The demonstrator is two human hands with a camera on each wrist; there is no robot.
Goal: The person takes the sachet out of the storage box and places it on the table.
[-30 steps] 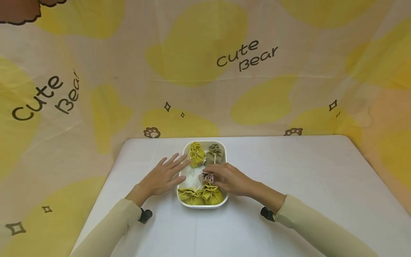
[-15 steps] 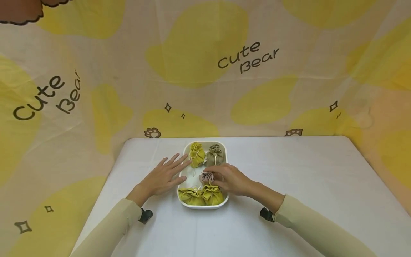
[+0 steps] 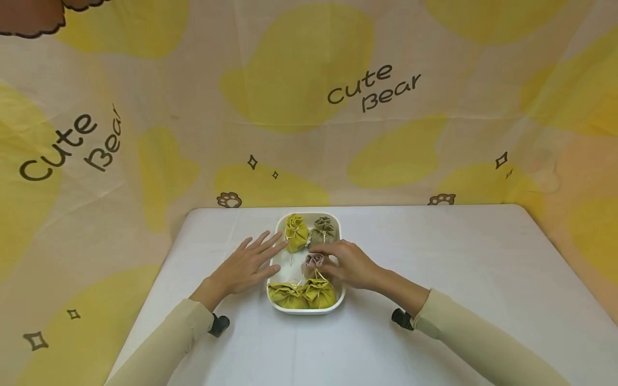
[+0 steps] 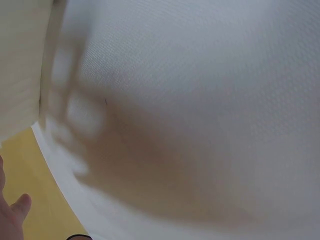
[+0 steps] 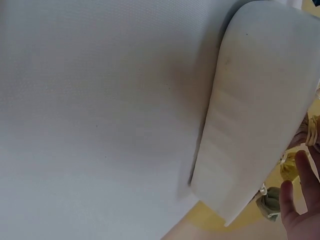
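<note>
In the head view, my right hand (image 3: pixel 354 265) is over the right side of a white tray (image 3: pixel 269 292), thumb and fingers around a mauve drawstring pouch (image 3: pixel 315 261). Part of that pouch is hidden by the hand. My left hand (image 3: pixel 243 268) lies with fingers spread straight, fingertips at the tray's left rim. Two yellow pouches, a left one (image 3: pixel 288 296) and a right one (image 3: pixel 319 294), fill the tray's near end. At its far end sit another yellow pouch (image 3: pixel 296 234) and a grey-green pouch (image 3: pixel 323 230). The right wrist view shows the tray's outer wall (image 5: pixel 260 100).
The tray stands on a white-covered table (image 3: pixel 463 279). Behind it hangs a yellow-patterned cloth (image 3: pixel 299 64) with printed words. Black wrist cameras, one on the left (image 3: pixel 219 325) and one on the right (image 3: pixel 402 320), sit at the sleeves.
My right hand and the mauve pouch have shifted slightly away from me and to the right, uncovering more of the near right yellow pouch. The left hand keeps its place.
</note>
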